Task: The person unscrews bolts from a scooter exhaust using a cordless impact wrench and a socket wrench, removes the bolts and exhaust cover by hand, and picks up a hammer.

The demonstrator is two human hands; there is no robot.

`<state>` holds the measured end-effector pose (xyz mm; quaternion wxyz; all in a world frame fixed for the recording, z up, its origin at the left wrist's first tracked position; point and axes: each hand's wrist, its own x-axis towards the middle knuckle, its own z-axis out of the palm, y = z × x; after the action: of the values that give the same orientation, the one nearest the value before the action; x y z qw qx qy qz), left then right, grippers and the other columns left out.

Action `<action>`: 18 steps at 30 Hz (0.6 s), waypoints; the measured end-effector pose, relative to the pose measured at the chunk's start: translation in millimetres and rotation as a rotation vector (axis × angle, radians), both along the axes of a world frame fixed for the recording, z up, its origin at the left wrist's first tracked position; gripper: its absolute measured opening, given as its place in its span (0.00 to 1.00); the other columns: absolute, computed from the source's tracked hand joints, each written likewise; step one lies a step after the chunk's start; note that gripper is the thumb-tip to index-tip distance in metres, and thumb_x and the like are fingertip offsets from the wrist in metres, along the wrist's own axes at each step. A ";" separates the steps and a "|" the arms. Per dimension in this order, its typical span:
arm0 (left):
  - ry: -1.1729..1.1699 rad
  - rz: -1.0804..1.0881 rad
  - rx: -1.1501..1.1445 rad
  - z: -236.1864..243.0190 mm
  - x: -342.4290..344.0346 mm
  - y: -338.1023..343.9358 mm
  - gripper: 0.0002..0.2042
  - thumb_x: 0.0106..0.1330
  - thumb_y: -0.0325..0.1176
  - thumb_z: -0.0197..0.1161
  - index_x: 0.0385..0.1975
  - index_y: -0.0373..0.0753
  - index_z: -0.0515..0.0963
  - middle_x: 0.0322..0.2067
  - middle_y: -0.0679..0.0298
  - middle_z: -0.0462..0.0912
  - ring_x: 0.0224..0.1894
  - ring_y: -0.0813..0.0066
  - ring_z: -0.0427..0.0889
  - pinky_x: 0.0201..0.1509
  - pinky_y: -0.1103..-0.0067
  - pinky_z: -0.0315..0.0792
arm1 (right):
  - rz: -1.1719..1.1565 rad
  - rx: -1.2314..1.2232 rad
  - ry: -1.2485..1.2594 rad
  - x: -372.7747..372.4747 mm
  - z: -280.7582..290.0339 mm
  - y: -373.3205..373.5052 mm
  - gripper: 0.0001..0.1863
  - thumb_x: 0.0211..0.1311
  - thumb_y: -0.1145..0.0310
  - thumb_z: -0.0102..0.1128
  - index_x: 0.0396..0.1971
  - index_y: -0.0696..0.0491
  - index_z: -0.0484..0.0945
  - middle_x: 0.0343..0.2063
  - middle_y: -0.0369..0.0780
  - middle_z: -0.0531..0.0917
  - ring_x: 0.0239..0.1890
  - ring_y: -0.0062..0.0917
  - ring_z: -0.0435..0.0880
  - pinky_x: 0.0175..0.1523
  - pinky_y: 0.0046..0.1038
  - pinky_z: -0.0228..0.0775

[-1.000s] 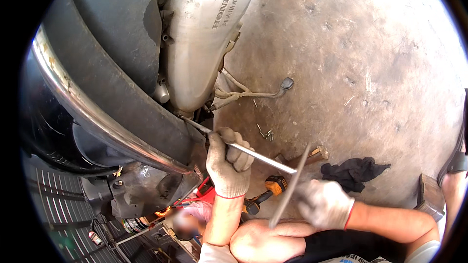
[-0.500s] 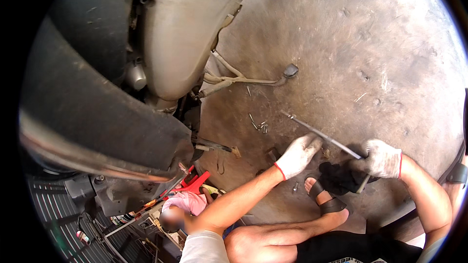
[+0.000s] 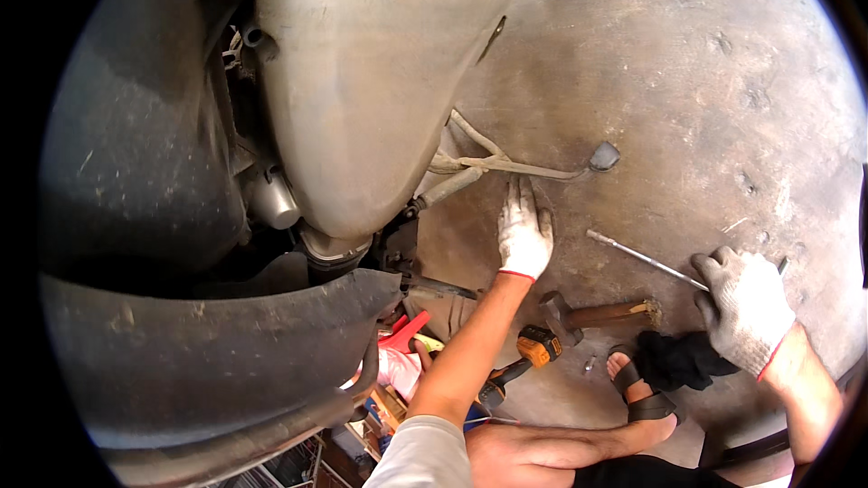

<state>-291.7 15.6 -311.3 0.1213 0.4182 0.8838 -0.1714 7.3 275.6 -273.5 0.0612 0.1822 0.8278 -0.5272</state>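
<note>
My left hand (image 3: pixel 524 233), in a white glove with red cuff, reaches over the floor just below a metal scooter stand (image 3: pixel 520 165) with a black-tipped pedal. Its fingers are stretched out, and no held thing shows. The floor under it is hidden. At the right, my gloved right hand (image 3: pixel 743 307) is closed around a long metal socket wrench (image 3: pixel 646 259). The wrench's thin shaft points left, its tip clear of the other hand; a short end sticks out beyond the knuckles.
A large grey scooter cover (image 3: pixel 362 81) and a dark fender (image 3: pixel 217 352) fill the left. Near my sandalled foot (image 3: pixel 637 389) lie a hammer (image 3: pixel 608 314), a cordless power tool (image 3: pixel 540 345) and a black cloth (image 3: pixel 678 361). Another person's pink clothing (image 3: pixel 396 372) shows low down.
My left hand has moved away from the wrench, forward to the floor near the stand, over where loose bolts lay. My right hand keeps the wrench. The view has shifted, uncovering the hammer.
</note>
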 end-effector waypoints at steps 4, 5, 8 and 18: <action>-0.038 0.046 0.058 0.1 3.1 -9.5 0.34 0.67 0.33 0.57 0.72 0.33 0.54 0.72 0.43 0.54 0.71 0.44 0.61 0.72 0.64 0.62 | 0.075 -0.324 0.219 -66.5 44.0 13.0 0.23 0.44 0.76 0.64 0.46 0.58 0.80 0.31 0.47 0.80 0.35 0.47 0.81 0.41 0.43 0.74; -0.039 0.045 0.061 -1.8 4.5 -7.6 0.34 0.67 0.33 0.57 0.72 0.33 0.54 0.72 0.43 0.54 0.71 0.44 0.61 0.72 0.64 0.62 | 0.093 -0.374 0.341 -85.9 57.0 11.0 0.24 0.43 0.75 0.64 0.46 0.58 0.80 0.30 0.46 0.81 0.33 0.45 0.82 0.40 0.42 0.75; -0.097 0.138 0.135 -2.0 9.9 4.2 0.34 0.66 0.36 0.57 0.71 0.30 0.55 0.71 0.41 0.54 0.67 0.43 0.65 0.69 0.61 0.64 | -0.056 -0.326 0.649 -136.0 98.6 -9.3 0.28 0.46 0.72 0.63 0.53 0.56 0.77 0.27 0.43 0.81 0.31 0.39 0.83 0.37 0.40 0.76; -0.091 0.216 -0.047 -0.8 8.9 12.0 0.34 0.65 0.32 0.58 0.71 0.35 0.57 0.71 0.47 0.57 0.70 0.49 0.64 0.69 0.69 0.67 | 0.101 -0.145 0.662 -225.0 152.8 -2.7 0.33 0.57 0.68 0.57 0.66 0.48 0.69 0.27 0.44 0.86 0.32 0.38 0.88 0.36 0.38 0.80</action>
<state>-282.8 27.6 -312.2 0.1891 0.3247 0.9130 -0.1587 -217.6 273.0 -120.7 -0.1721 -0.0449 0.7710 -0.6114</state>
